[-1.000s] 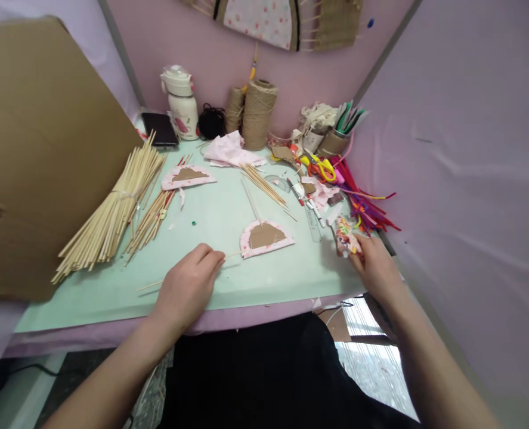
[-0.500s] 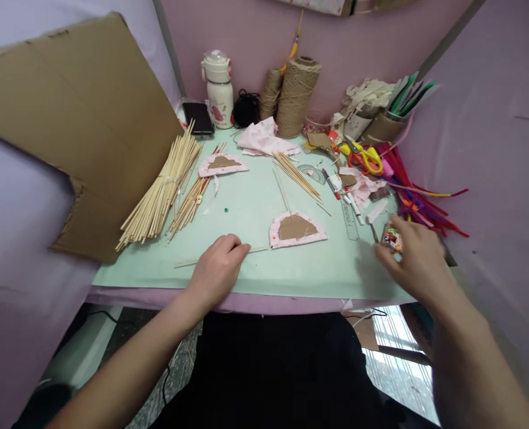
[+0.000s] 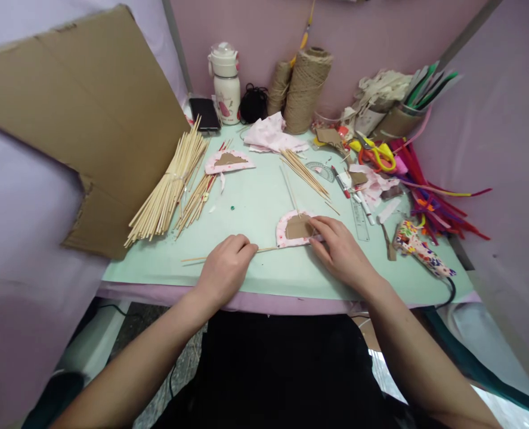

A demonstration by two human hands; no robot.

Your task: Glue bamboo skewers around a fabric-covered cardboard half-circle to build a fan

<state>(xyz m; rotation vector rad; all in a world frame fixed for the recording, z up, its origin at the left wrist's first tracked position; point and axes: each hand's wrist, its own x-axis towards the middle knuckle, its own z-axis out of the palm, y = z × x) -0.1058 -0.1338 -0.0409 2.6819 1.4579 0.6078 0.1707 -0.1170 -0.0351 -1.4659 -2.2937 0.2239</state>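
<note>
On the table, near the front edge: half-disc is lying flat, a thin stick overlapping its curved side.
Left hand: is gripping a skewer in a nearly closed fist; tip is pointing at the half-disc's left corner, contact unclear.
Right hand: is resting half open, thumb and fingertips touching the half-disc's right end; cannot tell whether pinching.
Half-disc feel: probably being light, stiffish card centre, softer cloth rim, bendable.
Skewer feel: likely being slim, prone to rolling or snapping.
Hold: rim is offering the safest grip; skewer, near its tip.
</note>
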